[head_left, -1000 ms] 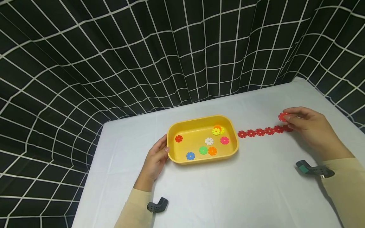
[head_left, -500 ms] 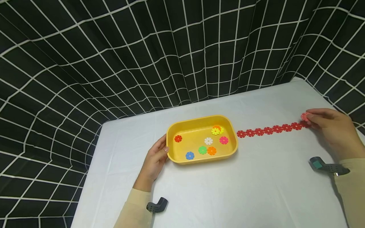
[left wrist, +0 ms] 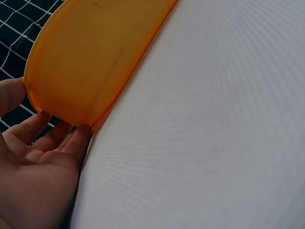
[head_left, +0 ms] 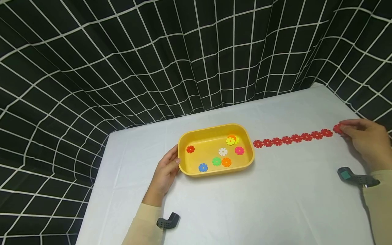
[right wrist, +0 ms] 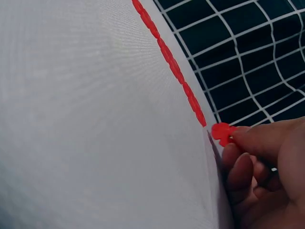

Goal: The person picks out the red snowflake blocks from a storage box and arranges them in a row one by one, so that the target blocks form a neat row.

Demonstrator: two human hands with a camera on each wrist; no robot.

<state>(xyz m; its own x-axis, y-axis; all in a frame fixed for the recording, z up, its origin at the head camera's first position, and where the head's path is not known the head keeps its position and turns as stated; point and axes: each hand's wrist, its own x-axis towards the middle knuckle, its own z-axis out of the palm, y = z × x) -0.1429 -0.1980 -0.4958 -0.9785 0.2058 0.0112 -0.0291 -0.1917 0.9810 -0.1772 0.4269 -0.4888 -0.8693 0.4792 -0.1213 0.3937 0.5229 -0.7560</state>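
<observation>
At the right end of a row of red notched plastic discs (head_left: 296, 138), my right hand (head_left: 365, 137) pinches another red notched disc (head_left: 338, 128) between thumb and fingers. A small gap separates it from the last disc of the row. In the right wrist view the pinched disc (right wrist: 222, 133) shows beside the row's near end. My left hand (head_left: 165, 172) grips the left end of a yellow plastic tray (head_left: 214, 172), thumb at the rim and fingers against the outer wall (left wrist: 62, 102). Inside the tray lie a red disc (head_left: 190, 149) and several discs of other colours.
The white-covered table (head_left: 245, 204) stretches in front of the tray and row. A black curtain with white grid lines (head_left: 214, 61) hangs behind the table and along its sides. Dark devices (head_left: 168, 221) are strapped at both wrists.
My right hand has moved right along the row with the red disc and lowered it near the row's end. More of the row is uncovered. The left hand still holds the tray.
</observation>
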